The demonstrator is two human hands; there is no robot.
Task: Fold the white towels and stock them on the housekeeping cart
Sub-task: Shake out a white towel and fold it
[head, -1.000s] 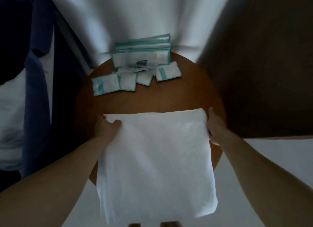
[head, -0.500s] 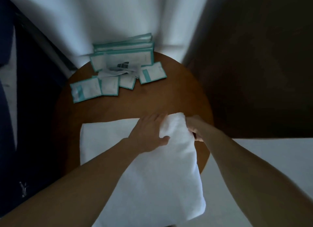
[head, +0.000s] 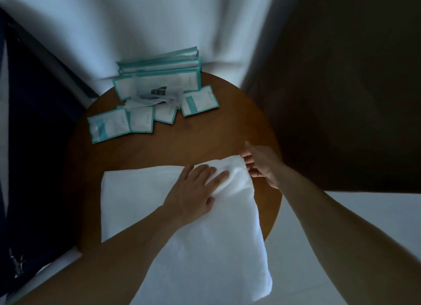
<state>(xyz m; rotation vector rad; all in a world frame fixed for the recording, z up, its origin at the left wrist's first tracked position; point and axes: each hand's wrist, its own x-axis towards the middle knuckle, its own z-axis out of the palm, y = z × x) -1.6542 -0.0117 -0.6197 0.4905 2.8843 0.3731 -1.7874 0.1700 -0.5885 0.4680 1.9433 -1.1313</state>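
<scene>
A white towel (head: 141, 197) lies across the near half of a round wooden table (head: 205, 136), and its near part hangs over the table's front edge. My left hand (head: 193, 190) rests flat on the towel's upper right area, fingers spread and pointing right. My right hand (head: 259, 165) is at the towel's far right corner, fingertips touching the bunched edge there; whether it pinches the cloth is not clear. No housekeeping cart is in view.
Several white and teal packets (head: 159, 95) lie scattered at the table's far side against a white curtain (head: 159, 20). Dark fabric (head: 34, 145) hangs at the left. A dark wall (head: 353, 88) stands to the right, above pale floor (head: 364, 213).
My left hand left the towel's left corner and crossed to the right, landing flat on the cloth. My right hand stayed at the right corner. The camera view shifted right.
</scene>
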